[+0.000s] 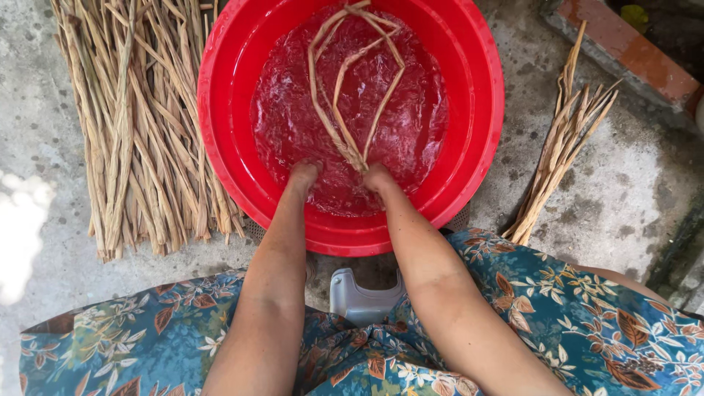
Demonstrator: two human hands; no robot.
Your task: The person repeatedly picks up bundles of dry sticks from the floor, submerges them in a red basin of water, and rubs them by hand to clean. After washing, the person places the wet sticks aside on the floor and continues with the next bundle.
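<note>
A round red plastic basin holds rippling water. Both my hands are dipped in at its near side. My right hand grips the gathered ends of a few long dried plant strips that loop across the water to the basin's far rim. My left hand is under the water just left of them, its fingers hidden.
A big bundle of dried strips lies on the concrete left of the basin. A smaller bundle lies to the right. A brick ledge is at the top right. A grey sandal sits between my knees.
</note>
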